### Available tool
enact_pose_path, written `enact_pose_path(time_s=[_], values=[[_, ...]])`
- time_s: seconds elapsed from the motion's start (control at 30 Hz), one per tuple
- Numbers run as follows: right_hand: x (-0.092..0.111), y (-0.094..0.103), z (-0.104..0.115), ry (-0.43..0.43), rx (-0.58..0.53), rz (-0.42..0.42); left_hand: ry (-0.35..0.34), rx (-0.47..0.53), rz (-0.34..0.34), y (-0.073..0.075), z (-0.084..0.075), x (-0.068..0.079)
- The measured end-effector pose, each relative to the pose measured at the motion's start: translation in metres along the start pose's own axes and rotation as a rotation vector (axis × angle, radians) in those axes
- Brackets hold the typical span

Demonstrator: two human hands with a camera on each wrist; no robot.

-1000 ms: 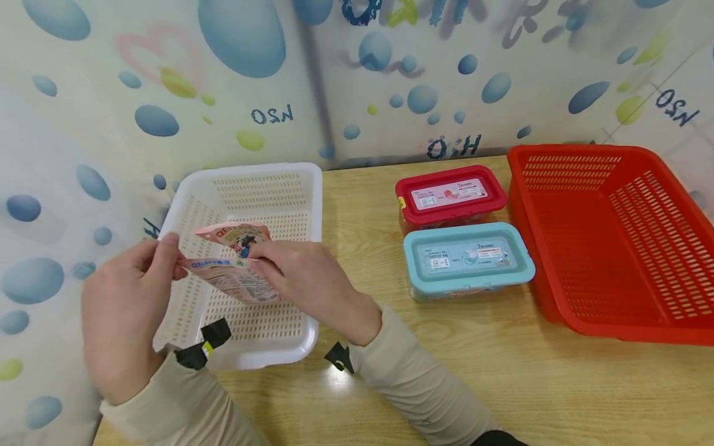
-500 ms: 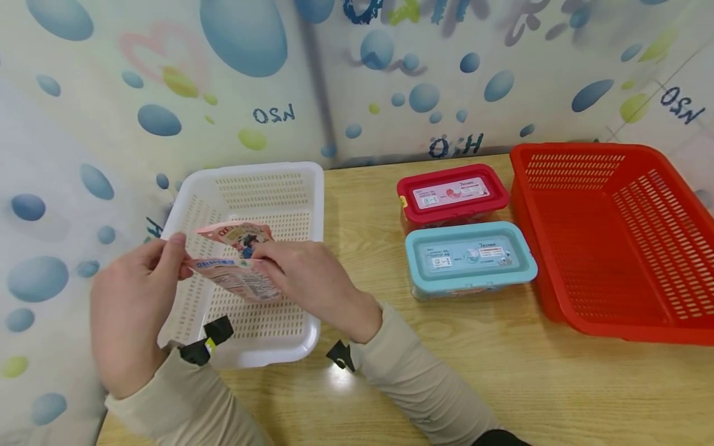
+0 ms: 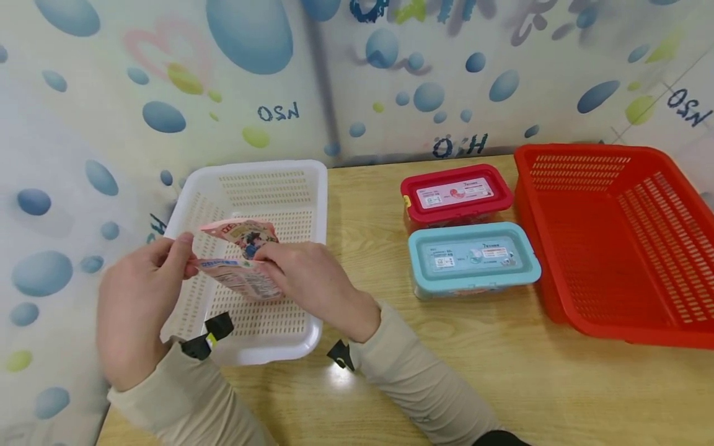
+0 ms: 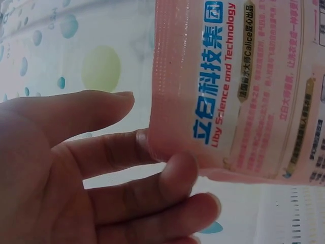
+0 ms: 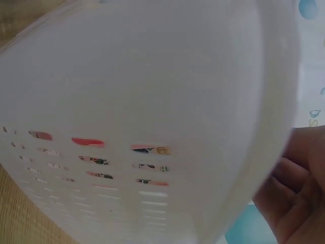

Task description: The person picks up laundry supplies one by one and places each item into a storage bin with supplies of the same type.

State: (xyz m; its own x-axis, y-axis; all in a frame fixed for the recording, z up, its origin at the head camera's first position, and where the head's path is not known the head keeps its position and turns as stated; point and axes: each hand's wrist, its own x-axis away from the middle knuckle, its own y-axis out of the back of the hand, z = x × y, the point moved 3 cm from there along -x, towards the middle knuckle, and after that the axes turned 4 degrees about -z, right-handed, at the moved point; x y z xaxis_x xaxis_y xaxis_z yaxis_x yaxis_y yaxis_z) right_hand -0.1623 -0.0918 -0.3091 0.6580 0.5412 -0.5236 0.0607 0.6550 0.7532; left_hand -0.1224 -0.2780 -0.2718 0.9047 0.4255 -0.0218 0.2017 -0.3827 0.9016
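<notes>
A pink printed packet (image 3: 242, 279) is held over the white basket (image 3: 320, 204). Two printed panels show in the head view; whether they belong to one packet cannot be made out. My left hand (image 3: 139, 297) holds its left corner with the fingertips, while the thumb stands clear of it in the left wrist view. That view shows blue lettering on the pink packet (image 4: 244, 91) close up. My right hand (image 3: 312, 282) pinches the packet's right side between thumb and fingers. Basket wall (image 5: 167, 76) fills most of the right wrist view, and hides much of that hand.
Right of the basket, a red-lidded box (image 3: 457, 193) stands behind a light-blue-lidded box (image 3: 474, 257). A red basket (image 3: 535, 248) is at the far right, near the blue-lidded box. All stand on a wooden table (image 3: 474, 347) before a patterned backdrop (image 3: 346, 80).
The whole head view has shifted slightly. My left hand has moved a little to the right, and the packet stays held over the white basket.
</notes>
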Motion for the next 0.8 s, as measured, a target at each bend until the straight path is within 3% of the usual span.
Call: enact_pose_path(time_s=[0.8], values=[[0.000,-0.012,0.003,0.018,-0.002,0.032,0.007,-0.001,0.077,0.000,0.012,-0.003]])
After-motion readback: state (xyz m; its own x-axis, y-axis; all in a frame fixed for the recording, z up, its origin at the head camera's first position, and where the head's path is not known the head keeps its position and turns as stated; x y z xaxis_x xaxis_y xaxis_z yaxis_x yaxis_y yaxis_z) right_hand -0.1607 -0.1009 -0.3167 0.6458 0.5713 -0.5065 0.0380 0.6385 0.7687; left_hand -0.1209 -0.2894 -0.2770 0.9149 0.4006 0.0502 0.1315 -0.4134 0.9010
